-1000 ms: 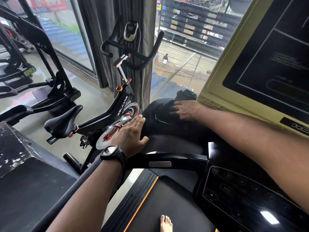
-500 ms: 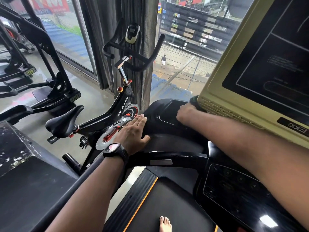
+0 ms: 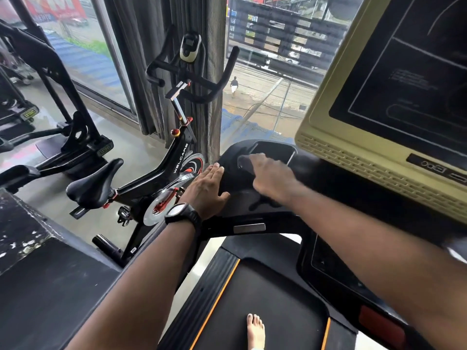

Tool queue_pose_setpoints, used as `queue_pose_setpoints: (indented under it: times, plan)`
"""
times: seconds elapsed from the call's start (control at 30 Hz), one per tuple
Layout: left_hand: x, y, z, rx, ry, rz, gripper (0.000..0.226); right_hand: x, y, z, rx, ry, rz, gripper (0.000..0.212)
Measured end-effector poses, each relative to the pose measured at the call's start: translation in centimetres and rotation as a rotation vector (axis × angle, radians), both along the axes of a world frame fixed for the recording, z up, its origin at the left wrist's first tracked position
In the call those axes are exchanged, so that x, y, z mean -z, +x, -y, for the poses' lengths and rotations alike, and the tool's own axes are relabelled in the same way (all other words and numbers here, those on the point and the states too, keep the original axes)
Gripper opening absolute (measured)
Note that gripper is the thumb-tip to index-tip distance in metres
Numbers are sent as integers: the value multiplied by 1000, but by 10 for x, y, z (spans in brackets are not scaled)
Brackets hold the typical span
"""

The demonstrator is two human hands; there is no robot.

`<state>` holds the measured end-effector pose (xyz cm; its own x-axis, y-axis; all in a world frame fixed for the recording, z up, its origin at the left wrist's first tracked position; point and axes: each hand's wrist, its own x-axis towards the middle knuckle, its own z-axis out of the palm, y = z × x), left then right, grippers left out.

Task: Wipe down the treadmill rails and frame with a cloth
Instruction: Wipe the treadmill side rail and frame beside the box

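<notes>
Fingers (image 3: pixel 214 171) of your left hand (image 3: pixel 206 190) are lying straight and flat, holding nothing, bracing on the black frame shelf (image 3: pixel 275 147) left of the yellow console (image 3: pixel 353 157); your right hand (image 3: pixel 271 179) is blurring, so I cannot tell whether its fingers are gripping or just pressing the dark cloth (image 3: pixel 244 163); cloth is sitting under those fingertips on the shelf, just left of and below the console's lower corner, near your left hand. Risks, as a judgement: a loose press could be letting the cloth slide out and drop off the shelf edge farthest from the console; your right forearm is crossing above the control panel (image 3: pixel 336 269) below the console, so a dip could be hitting a key while your bare foot (image 3: pixel 255 329) is standing on the belt (image 3: pixel 265 299); your left palm is sitting at the shelf rim, so leaning harder could be slipping it off.
</notes>
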<state>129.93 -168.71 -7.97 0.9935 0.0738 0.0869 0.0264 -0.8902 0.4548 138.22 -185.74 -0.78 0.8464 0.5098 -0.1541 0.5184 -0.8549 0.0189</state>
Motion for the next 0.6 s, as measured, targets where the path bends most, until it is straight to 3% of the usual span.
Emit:
queue_pose_setpoints:
  times: [0.13,0.2,0.47,0.6]
  plan:
    - [-1,-4,-1,5,-40,6,71,36,-12,31,-212,-78,82,89]
    - [1,-8,-3,7,-38,2,70,35,0,44,-291,-120,77,94]
    - [3,-30,-7,21,32,-30,75,29,24,76,-945,-378,422,65]
    - [7,-45,-8,-11,63,-8,71,28,29,47,-1152,-349,519,50]
